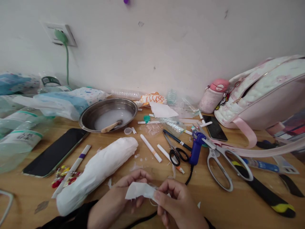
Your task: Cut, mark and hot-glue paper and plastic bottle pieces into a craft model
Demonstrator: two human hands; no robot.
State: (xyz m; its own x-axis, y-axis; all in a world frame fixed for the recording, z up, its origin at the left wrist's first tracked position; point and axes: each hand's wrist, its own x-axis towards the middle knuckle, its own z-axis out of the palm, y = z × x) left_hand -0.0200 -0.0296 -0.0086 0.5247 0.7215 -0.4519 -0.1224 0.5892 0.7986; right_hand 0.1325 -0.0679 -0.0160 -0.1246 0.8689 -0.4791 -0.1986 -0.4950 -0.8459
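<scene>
Low in the head view, my right hand (175, 200) pinches a small white piece of thin paper or tissue (140, 190) between thumb and fingers. My left hand (119, 187) is closed around the same piece from the left; some of its fingers are hidden behind it. A bit of something clear shows between my hands, too small to make out. Left of them lies a long white paper-wrapped form (100, 170). Beyond my hands are white markers (151, 148), black-handled scissors (175, 152) and a blue glue gun (196, 148).
A metal bowl (83, 119) of whitish liquid holds a wooden-handled brush (111, 126). At left are a phone (56, 152), small beads (63, 171) and plastic bottles (20, 140). Large scissors (219, 156), a cutter (264, 194), a pink bottle (211, 98) and a backpack (259, 101) occupy the right.
</scene>
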